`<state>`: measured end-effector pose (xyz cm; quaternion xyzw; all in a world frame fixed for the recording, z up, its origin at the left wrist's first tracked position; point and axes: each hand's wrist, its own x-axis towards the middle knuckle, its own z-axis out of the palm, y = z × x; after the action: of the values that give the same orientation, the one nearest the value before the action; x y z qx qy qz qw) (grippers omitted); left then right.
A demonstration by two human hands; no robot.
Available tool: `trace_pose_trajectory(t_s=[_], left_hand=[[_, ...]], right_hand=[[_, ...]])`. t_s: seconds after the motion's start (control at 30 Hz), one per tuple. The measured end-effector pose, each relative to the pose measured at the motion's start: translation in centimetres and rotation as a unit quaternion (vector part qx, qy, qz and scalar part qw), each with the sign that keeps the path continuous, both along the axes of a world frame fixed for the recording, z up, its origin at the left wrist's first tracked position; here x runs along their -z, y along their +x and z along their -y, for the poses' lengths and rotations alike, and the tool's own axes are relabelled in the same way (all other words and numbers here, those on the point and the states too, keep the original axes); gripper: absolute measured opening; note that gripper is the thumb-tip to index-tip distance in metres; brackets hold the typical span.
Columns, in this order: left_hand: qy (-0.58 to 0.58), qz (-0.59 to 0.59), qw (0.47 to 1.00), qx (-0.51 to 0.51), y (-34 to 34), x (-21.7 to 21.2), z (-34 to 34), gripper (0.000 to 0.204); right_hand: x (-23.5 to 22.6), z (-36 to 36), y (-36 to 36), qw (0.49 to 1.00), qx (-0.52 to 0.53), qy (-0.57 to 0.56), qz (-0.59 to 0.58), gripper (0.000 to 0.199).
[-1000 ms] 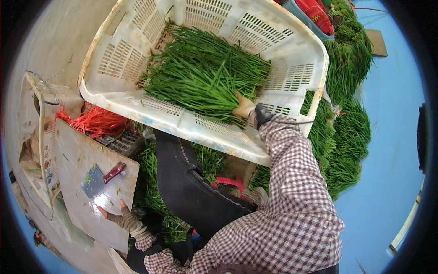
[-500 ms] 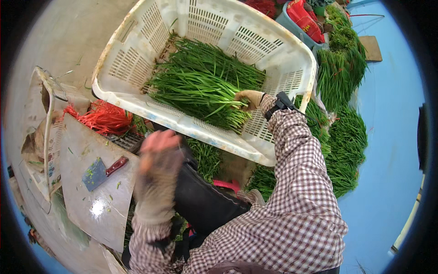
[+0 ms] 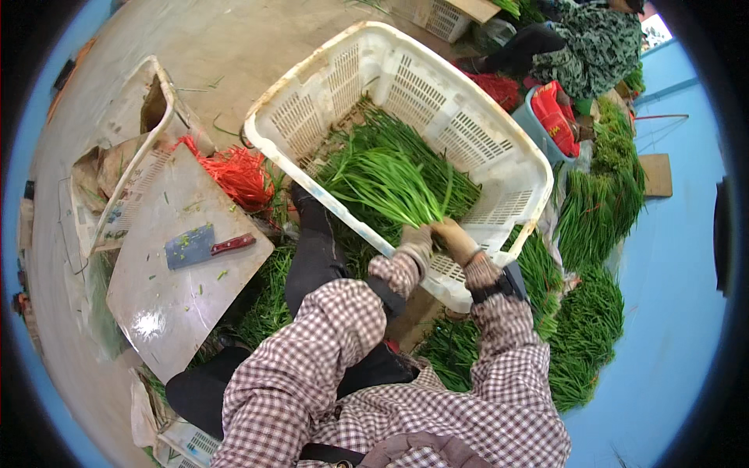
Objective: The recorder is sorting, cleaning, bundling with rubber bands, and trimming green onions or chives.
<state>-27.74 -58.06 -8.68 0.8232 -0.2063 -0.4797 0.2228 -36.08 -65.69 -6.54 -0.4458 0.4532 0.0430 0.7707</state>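
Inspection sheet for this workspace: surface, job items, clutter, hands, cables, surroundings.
Surface: pale board, green scraps on it, glare toward its near end.
Job's things: bunch of green stalks, above darker stalks in a slatted white crate.
Clutter: cleaver lying on the board; red strips heaped beside it.
Hands: left hand and right hand both grip the bunch's near end.
Cables: thin red line at right, kind unclear.
Surroundings: green bundles right of the crate; blue tub holding a red bag; another person, partly visible.
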Motion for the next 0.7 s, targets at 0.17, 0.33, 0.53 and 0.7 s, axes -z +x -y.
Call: trace_pose_trajectory(t_s=[0.17, 0.33, 0.53, 0.7], left_hand=[[-0.181, -0.207, 0.944, -0.184, -3.6, -7.4, -5.0, 0.037], [-0.404, -0.19, 0.878, -0.173, -2.9, -12.1, -11.3, 0.041], [-0.578, -0.06, 0.788, -0.204, 5.3, -17.9, -21.7, 0.043], [-0.648, -0.126, 0.664, -0.351, 14.2, -8.1, -32.0, 0.04]], right_hand=[[-7.6, -5.2, -3.9, 0.913, -0.092, -0.393, 0.056, 0.024], [-14.0, -11.2, -2.6, 0.872, -0.036, -0.474, 0.116, 0.028], [-18.3, -21.0, 7.1, 0.889, 0.052, -0.306, 0.338, 0.044], [-16.8, -30.5, 16.5, 0.863, -0.116, -0.277, 0.405, 0.034]])
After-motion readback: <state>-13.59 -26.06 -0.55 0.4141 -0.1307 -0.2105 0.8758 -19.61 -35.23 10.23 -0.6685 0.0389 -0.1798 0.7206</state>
